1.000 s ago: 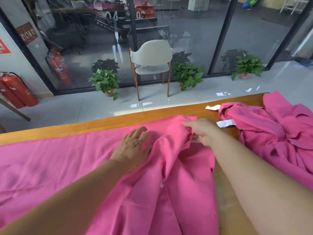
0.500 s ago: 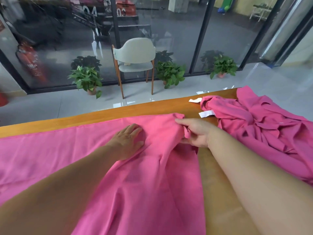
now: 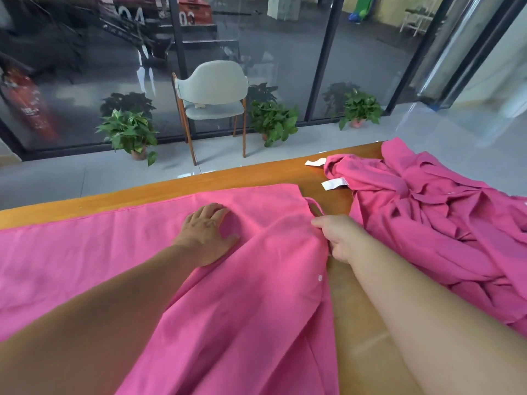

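A pink garment (image 3: 251,295) lies spread across the wooden table (image 3: 370,337), reaching from the left edge to the middle. My left hand (image 3: 206,233) rests flat on it with fingers straight, pressing the cloth down. My right hand (image 3: 338,238) pinches the garment's right edge just below a thin loop of fabric (image 3: 313,206). A white button (image 3: 320,277) shows on that edge below my hand.
A crumpled heap of pink garments (image 3: 433,223) with white labels (image 3: 333,183) covers the table's right end. Bare wood shows between the two. Beyond the far edge stand a grey chair (image 3: 214,95), potted plants (image 3: 128,132) and a glass wall.
My right hand has pulled the garment's edge to the right, flattening the bunched fold. My left hand stayed pressed on the cloth. The view has turned slightly to the right.
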Available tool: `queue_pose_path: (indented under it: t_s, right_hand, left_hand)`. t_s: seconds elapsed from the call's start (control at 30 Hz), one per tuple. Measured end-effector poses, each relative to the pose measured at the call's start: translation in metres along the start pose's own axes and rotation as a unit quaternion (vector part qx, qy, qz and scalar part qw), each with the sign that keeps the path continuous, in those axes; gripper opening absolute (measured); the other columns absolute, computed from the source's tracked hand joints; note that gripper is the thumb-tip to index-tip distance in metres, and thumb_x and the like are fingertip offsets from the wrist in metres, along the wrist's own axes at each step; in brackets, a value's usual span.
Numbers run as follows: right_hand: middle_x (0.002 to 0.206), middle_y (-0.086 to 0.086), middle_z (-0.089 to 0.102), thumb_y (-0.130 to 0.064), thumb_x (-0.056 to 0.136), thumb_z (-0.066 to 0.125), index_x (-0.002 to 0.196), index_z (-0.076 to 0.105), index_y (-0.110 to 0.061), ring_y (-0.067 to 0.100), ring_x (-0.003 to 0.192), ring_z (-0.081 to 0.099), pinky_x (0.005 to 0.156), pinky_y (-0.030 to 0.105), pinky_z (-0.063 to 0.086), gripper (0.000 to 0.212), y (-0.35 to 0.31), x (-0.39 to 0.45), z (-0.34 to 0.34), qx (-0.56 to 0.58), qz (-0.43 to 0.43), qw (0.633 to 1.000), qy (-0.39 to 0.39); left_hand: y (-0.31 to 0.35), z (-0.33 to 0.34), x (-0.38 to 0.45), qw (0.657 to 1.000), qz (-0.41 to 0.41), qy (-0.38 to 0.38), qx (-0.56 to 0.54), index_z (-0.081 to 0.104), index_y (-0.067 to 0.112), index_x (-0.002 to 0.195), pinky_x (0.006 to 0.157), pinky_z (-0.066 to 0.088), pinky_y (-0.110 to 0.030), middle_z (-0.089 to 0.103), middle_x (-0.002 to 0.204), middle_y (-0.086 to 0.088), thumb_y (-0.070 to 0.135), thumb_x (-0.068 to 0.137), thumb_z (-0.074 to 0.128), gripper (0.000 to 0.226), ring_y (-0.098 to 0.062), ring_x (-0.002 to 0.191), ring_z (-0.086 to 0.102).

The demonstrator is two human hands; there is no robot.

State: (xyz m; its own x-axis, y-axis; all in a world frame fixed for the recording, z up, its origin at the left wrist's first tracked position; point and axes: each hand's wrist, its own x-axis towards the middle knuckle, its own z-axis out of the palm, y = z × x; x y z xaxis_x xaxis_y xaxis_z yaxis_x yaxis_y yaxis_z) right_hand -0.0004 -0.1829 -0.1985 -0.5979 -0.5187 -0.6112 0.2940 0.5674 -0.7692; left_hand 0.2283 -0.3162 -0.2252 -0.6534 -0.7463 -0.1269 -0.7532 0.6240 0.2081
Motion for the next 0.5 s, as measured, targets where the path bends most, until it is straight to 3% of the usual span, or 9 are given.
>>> queue_pose_path:
  t_s: [0.03, 0.1, 0.23, 0.33, 0.43, 0.5]
  right_hand:
    - [0.102, 0.013, 0.070, -0.008, 0.092, 0.059, 0.115, 0.068, -0.009, 0.026, 0.084, 0.065, 0.062, 0.031, 0.052, 0.024, 0.000, 0.004, -0.002, -0.013, -0.010, 1.000, 0.022]
    - [0.100, 0.012, 0.071, -0.008, 0.091, 0.062, 0.114, 0.068, -0.009, 0.022, 0.078, 0.065, 0.061, 0.029, 0.050, 0.024, -0.002, 0.006, -0.005, 0.013, -0.018, 1.000, -0.006]
    - [0.110, 0.008, 0.073, -0.029, 0.090, 0.069, 0.117, 0.070, -0.013, 0.020, 0.078, 0.068, 0.069, 0.028, 0.055, 0.032, -0.020, 0.011, 0.002, 0.105, -0.006, 0.990, -0.093]
    - [0.101, 0.010, 0.074, -0.040, 0.080, 0.078, 0.110, 0.072, -0.010, 0.025, 0.083, 0.069, 0.083, 0.038, 0.057, 0.043, -0.036, 0.025, 0.015, 0.066, 0.007, 0.993, -0.093]
    - [0.098, 0.007, 0.072, -0.030, 0.088, 0.074, 0.111, 0.069, -0.010, 0.025, 0.081, 0.067, 0.082, 0.038, 0.056, 0.031, -0.048, 0.034, 0.028, 0.018, -0.023, 0.997, -0.075]
    - [0.100, -0.001, 0.065, -0.022, 0.093, 0.067, 0.110, 0.065, -0.022, 0.020, 0.092, 0.063, 0.084, 0.031, 0.050, 0.017, -0.053, 0.045, 0.035, 0.022, -0.118, 0.991, -0.057]
  left_hand:
    - [0.006, -0.003, 0.003, 1.000, -0.013, 0.012, -0.002, 0.031, 0.024, 0.149, 0.119, 0.018, -0.039, 0.027, 0.155, 0.001, 0.056, 0.091, 0.048, 0.069, -0.023, 0.143, 0.024]
    - [0.021, -0.008, 0.007, 0.999, -0.022, 0.047, -0.016, 0.039, 0.022, 0.145, 0.116, 0.025, -0.039, 0.034, 0.150, -0.003, 0.050, 0.094, 0.048, 0.059, -0.024, 0.139, 0.030]
    - [0.049, 0.003, 0.013, 0.997, 0.042, 0.045, -0.052, 0.028, 0.024, 0.152, 0.121, 0.013, -0.038, 0.015, 0.161, -0.002, 0.047, 0.099, 0.043, 0.060, -0.023, 0.147, 0.012]
    - [0.049, 0.021, 0.012, 0.996, 0.048, 0.056, -0.053, 0.026, 0.024, 0.152, 0.122, 0.008, -0.038, 0.012, 0.161, -0.002, 0.050, 0.098, 0.038, 0.062, -0.023, 0.149, 0.006]
    - [0.049, 0.023, 0.015, 0.993, 0.043, 0.086, -0.063, 0.029, 0.024, 0.150, 0.122, 0.006, -0.038, 0.016, 0.160, 0.001, 0.059, 0.090, 0.022, 0.071, -0.021, 0.149, 0.006]
    - [0.052, 0.017, 0.022, 0.990, 0.040, 0.111, -0.073, 0.029, 0.023, 0.151, 0.122, 0.004, -0.037, 0.016, 0.161, 0.001, 0.057, 0.092, 0.017, 0.069, -0.019, 0.149, 0.005]
